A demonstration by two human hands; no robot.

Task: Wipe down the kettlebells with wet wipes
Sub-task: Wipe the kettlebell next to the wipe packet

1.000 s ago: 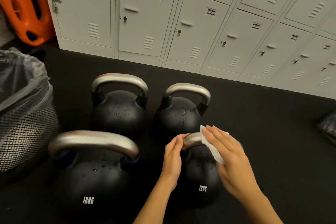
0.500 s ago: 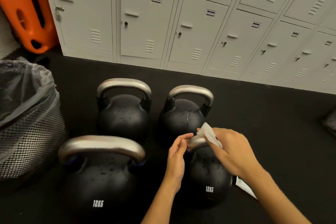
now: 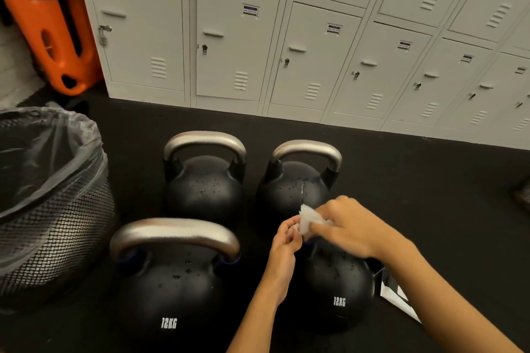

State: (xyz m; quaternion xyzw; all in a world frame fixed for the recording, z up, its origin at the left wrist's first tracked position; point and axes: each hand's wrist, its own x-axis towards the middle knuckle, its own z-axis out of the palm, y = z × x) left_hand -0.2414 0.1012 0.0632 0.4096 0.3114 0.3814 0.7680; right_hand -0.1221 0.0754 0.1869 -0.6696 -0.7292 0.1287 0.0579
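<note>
Several black kettlebells with steel handles stand on the dark floor. The near right kettlebell (image 3: 337,286), marked 12KG, has its handle hidden under my hands. My right hand (image 3: 350,226) grips a white wet wipe (image 3: 308,219) above that handle. My left hand (image 3: 285,241) pinches the wipe's left edge. The near left kettlebell (image 3: 172,289), also marked 12KG, carries water drops. So do the far left kettlebell (image 3: 203,183) and the far right kettlebell (image 3: 298,183).
A mesh bin (image 3: 48,209) lined with a plastic bag stands at the left. White lockers (image 3: 286,46) run along the back. An orange board (image 3: 48,17) leans at the far left. A white packet (image 3: 397,298) lies on the floor under my right forearm.
My right hand has drawn the wipe left along the handle toward my left hand, which now pinches it. The view has shifted, showing the white packet on the floor.
</note>
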